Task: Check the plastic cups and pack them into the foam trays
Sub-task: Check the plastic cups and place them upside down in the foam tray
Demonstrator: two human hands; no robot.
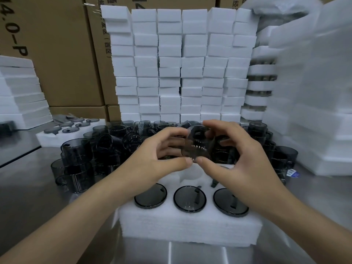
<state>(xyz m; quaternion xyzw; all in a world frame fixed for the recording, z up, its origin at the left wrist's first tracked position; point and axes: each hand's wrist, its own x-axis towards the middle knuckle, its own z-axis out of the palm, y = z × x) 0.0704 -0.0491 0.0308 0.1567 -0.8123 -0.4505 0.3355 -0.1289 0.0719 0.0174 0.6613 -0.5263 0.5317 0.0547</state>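
Head view, three smoky round plastic cups [189, 199] in white foam tray [190, 227], fourth cup [198, 145] gripped by left hand [152, 162], right hand [240, 161], fingers [178, 162] curled.

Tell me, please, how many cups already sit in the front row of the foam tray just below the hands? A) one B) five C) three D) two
C: the foam tray has a left cup, a middle cup and a right cup in its front row, while the left hand and right hand grip a fourth cup above it.
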